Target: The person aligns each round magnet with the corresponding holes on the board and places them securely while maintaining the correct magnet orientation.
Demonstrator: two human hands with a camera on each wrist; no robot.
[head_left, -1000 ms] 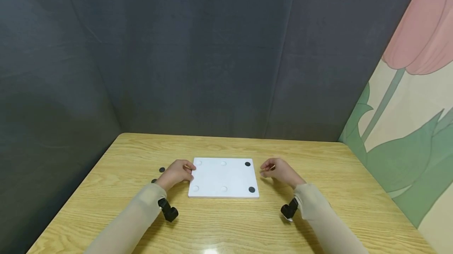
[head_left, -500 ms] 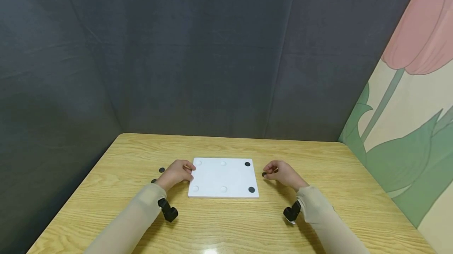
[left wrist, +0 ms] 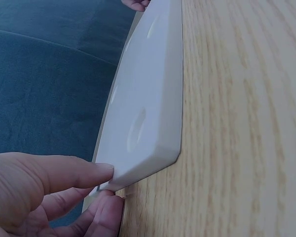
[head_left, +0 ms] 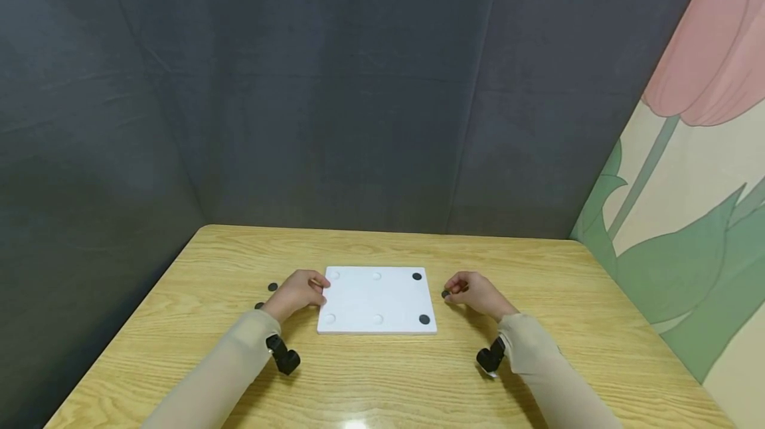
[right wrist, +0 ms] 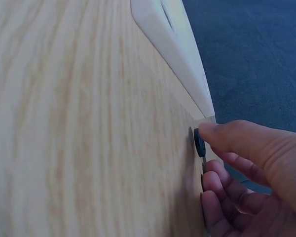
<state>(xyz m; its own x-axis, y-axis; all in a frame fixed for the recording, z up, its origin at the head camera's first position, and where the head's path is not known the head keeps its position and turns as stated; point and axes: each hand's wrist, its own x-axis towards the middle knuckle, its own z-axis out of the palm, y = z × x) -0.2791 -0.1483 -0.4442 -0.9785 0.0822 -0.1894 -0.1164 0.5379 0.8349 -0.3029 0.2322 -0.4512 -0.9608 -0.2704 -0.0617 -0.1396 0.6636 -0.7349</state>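
I see the left hand [head_left: 297,293] pinching the left edge of the white board [head_left: 372,297] — flat on the wooden table [head_left: 382,382]; right hand [head_left: 476,293] pinches a black disc [right wrist: 200,143] just beside the board's right edge; two seated discs [head_left: 424,319] fill right-side recesses — two loose discs [head_left: 273,287] (one partly hidden) lie left.

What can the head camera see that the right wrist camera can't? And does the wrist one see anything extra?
Only the head view: the left hand gripping the white board, a farther loose disc and a nearer loose disc left of the board, and the flower painting on the right.

Only the right wrist view: the board's right side wall up close, and the held black disc seen nearly edge-on.

Both: the right hand pinching that disc, part of the board, the wooden table and the dark curtain.
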